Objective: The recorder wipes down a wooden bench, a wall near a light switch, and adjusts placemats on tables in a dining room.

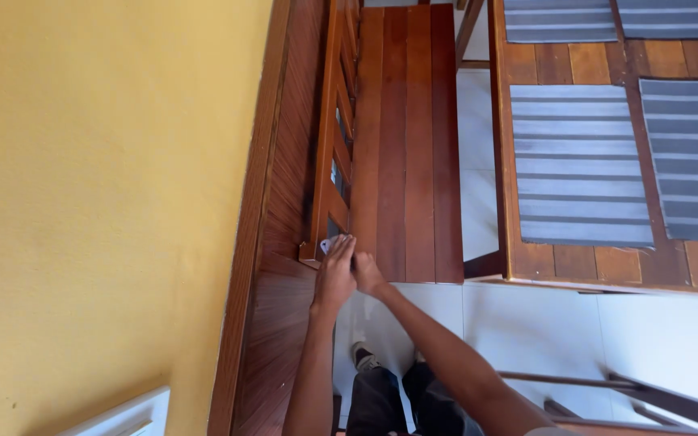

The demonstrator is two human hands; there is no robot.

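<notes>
- Head view looks straight down; at far left a yellow wall [98, 202] fills the frame, edged by dark wood panelling [272, 339] that runs down its right side.
- Next to the panelling stands a wooden bench [405, 145] of reddish-brown planks, its slatted backrest [334, 137] turned toward the wall.
- At the near end of the backrest, by its lower corner, a small pale cloth or wipe [326, 244] shows; only a whitish scrap of it peeks out past the fingers, so its full shape cannot be told.
- Left hand [336, 274] lies over that scrap, fingers bent and pressed together upon it and against the end of the backrest; it looks closed on the cloth.
- Right hand [367, 274] sits just beside the left one, touching it, curled at the near edge of the bench seat; whether it grips anything cannot be told.
- Below the hands show dark trousers [397, 400] and a shoe [363, 355] on a white tiled floor [543, 323].
- At right a wooden table [599, 258] carries grey striped placemats [579, 161].
</notes>
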